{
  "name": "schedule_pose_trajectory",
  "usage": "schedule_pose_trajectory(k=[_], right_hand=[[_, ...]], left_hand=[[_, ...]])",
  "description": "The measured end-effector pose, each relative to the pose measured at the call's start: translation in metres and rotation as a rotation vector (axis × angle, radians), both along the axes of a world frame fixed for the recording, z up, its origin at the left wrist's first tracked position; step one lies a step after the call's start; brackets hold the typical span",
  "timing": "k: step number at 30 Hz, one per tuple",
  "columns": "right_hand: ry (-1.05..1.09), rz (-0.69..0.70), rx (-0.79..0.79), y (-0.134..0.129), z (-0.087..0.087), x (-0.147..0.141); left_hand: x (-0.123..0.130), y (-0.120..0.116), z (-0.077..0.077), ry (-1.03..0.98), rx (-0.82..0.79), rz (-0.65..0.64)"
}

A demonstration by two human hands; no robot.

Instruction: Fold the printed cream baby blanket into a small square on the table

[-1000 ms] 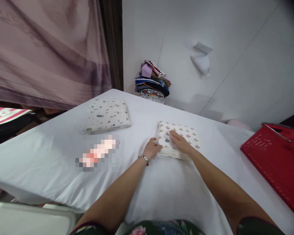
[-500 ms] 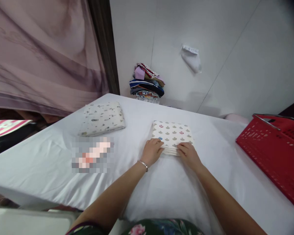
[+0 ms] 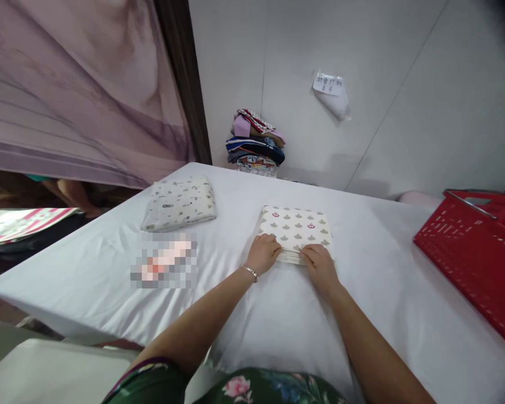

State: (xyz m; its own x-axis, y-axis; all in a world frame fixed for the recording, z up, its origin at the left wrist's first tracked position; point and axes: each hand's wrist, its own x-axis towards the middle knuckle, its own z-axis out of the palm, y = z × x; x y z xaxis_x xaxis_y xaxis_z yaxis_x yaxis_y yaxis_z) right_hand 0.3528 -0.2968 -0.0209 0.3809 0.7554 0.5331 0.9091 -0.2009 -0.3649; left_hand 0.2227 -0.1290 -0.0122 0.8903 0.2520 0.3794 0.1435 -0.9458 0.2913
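Observation:
A folded white cloth (image 3: 298,221) printed with grey shapes and a few red ones lies flat on the white-covered table (image 3: 374,280). At its near left corner, my left hand (image 3: 263,255) grips the layered edge between thumb and fingers. My right hand (image 3: 321,266) pinches the same near edge further right, thumb against the stacked folds. The parts of the cloth under my fingers are hidden. To the left rests a second folded cloth (image 3: 180,203), cream with small grey prints, apart from both hands.
A red plastic basket (image 3: 467,258) with a metal handle stands on the right. Nearer left lies a pixelated, unrecognisable item (image 3: 166,261). Folded clothes (image 3: 256,143) are piled against the wall beyond the table. A pink curtain (image 3: 79,84) hangs left, a person's limb (image 3: 73,193) showing below it.
The view has shifted slightly, and a person's limb now shows under the curtain. Both hands stay at the cloth's near edge, with the right hand's fingers a little closer to the left hand.

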Motion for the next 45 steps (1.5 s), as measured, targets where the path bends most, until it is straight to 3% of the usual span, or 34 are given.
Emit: schedule_pose_trajectory(k=[7,15,27,36,45], right_hand=[[-0.012,0.045,-0.061,-0.005,-0.001,0.001],[-0.057,0.025,-0.076,0.000,-0.006,0.005],[-0.106,-0.042,-0.095,0.003,-0.005,0.004],[-0.057,0.009,-0.065,-0.001,-0.005,0.003],[-0.115,0.044,-0.033,-0.002,-0.008,0.005]], left_hand=[[-0.004,0.002,-0.001,-0.012,0.030,-0.064],[0.001,0.006,0.005,0.070,0.046,-0.098],[0.008,0.002,0.012,0.128,0.192,-0.166],[0.010,-0.002,0.008,0.086,0.183,-0.072],[0.006,-0.001,-0.003,0.082,0.269,-0.099]])
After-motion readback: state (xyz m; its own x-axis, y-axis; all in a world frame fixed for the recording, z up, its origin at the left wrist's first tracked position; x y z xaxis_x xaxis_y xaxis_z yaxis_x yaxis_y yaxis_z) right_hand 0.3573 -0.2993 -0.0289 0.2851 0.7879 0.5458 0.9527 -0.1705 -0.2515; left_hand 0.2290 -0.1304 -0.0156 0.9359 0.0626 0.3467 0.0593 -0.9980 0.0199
